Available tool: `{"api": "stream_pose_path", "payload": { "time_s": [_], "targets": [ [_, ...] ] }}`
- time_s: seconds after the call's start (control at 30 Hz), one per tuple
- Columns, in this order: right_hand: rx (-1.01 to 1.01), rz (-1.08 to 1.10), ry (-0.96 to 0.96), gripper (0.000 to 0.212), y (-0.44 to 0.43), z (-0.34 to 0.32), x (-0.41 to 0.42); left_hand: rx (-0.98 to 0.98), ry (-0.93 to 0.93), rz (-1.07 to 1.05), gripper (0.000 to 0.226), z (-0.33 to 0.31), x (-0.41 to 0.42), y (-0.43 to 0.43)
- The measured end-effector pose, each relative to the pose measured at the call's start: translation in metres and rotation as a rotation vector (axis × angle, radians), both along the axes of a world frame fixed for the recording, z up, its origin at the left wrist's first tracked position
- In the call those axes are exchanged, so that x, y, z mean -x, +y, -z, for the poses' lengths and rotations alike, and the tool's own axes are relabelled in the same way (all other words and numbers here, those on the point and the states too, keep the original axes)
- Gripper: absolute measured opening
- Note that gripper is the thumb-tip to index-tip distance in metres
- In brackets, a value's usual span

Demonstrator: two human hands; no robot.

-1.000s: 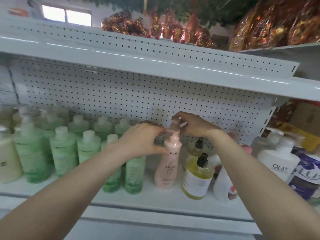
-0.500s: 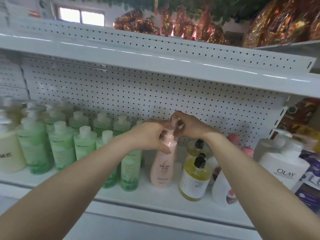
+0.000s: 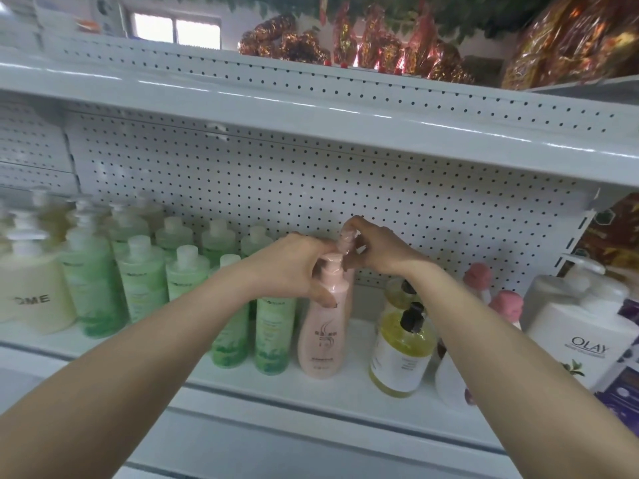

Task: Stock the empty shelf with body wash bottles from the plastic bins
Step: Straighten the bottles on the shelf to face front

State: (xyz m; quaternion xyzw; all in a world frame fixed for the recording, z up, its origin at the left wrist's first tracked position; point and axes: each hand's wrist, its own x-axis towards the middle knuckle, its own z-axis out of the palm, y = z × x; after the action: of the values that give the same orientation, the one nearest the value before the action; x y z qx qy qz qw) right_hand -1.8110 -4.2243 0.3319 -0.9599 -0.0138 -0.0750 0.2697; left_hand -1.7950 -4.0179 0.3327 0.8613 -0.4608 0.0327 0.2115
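The tall pink plastic pump bottle [image 3: 323, 337] stands on the near side of the white metal shelf [image 3: 358, 354]. My left hand [image 3: 290, 267] grips its shoulder; my right hand [image 3: 377, 248] pinches the pump head. I judge it heavy, stiff and slick: hold the body, never the pump.

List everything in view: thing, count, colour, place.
pink bottle: one in front, pink, shelf centre, upright
green bottles: at least nine, green, left of the pink bottle
cream bottle: one, cream, far left
yellow bottles: two, yellow with black pumps, right of the pink bottle
pink-capped bottles: two, white, further right
Olay bottle: one, white, far right
foil packs: several, red-gold, top shelf
shelf: one, white, under the bottles
left hand: grips the pink bottle's neck
right hand: pinches its pump top
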Motion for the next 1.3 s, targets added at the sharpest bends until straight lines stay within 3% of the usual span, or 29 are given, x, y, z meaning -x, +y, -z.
{"api": "stream_pose_path", "payload": {
  "time_s": [0.3,0.43,0.5,0.6,0.73,0.97,1.07,1.3],
  "targets": [
    [0.088,-0.005,0.023,0.047,0.009,-0.002,-0.001,-0.027,-0.079,0.040,0.050,0.003,0.003,0.000],
    [0.030,0.032,0.058,0.059,0.011,-0.002,0.008,-0.051,-0.153,0.008,0.084,0.003,0.002,0.011],
    [0.012,0.093,0.029,0.062,0.015,-0.005,0.018,-0.070,-0.192,-0.012,0.088,0.002,-0.003,0.025],
    [-0.001,0.201,-0.090,0.044,0.014,-0.011,0.035,-0.146,-0.222,-0.059,0.078,0.003,-0.020,0.049],
    [-0.013,0.137,-0.091,0.023,0.026,-0.018,0.066,-0.211,-0.204,-0.063,0.072,0.010,-0.033,0.063],
    [-0.151,0.010,0.128,0.051,0.056,-0.003,0.090,-0.155,-0.209,-0.009,0.069,0.017,-0.040,0.067],
    [-0.141,0.082,0.061,0.068,0.056,0.017,0.084,-0.138,-0.225,-0.002,0.069,0.019,-0.042,0.070],
    [-0.152,0.205,-0.080,0.063,0.067,0.031,0.079,-0.125,-0.291,0.020,0.064,0.018,-0.036,0.070]
  ]
}}
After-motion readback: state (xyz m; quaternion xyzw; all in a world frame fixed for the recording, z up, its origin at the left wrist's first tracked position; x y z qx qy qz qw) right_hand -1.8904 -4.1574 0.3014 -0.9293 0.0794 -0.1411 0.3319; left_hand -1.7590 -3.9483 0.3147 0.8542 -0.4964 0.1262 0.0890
